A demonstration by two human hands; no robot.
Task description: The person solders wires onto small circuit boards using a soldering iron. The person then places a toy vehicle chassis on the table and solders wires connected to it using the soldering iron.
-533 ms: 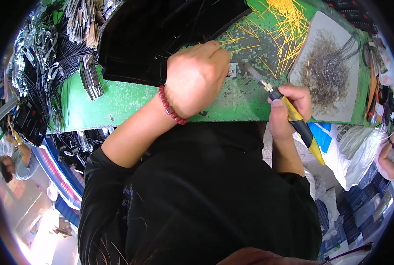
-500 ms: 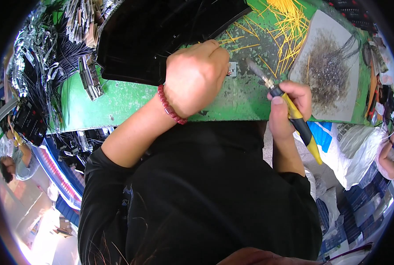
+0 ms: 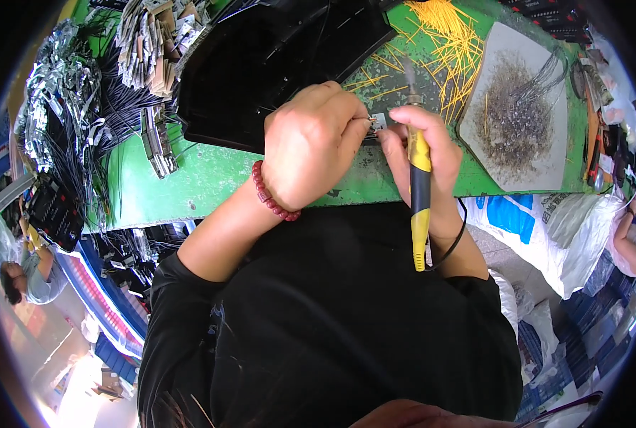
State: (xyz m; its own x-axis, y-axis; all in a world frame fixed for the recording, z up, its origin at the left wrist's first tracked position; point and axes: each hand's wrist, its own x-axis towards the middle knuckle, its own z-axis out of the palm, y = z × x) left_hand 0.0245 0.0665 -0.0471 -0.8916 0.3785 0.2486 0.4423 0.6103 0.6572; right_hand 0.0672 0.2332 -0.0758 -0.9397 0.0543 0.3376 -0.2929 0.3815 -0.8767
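A yellow-and-black soldering iron (image 3: 421,189) rests in my right hand (image 3: 436,153), its tip pointing away from me and its cord trailing past my wrist. My left hand (image 3: 312,135), with a red bead bracelet on the wrist, is closed in a pinch at the edge of a small whitish part (image 3: 378,120). The right thumb and forefinger are right by that part too; whether they touch it is hard to see. Behind the left hand lies a large curved black panel (image 3: 243,78), partly covered by it. Loose yellow sticks or wires (image 3: 446,53) lie beyond the iron.
A grey board (image 3: 500,153) with a dark scorched patch and fine wires lies right on the green table (image 3: 211,175). To the left are bundled black cables (image 3: 65,114), stacked flat pieces (image 3: 154,43) and a metal bracket (image 3: 158,146). White sacks (image 3: 560,235) stand below the right edge.
My right hand has moved left to the small part, swinging the soldering iron more upright. My left hand keeps its pinch. The whole view has shifted slightly.
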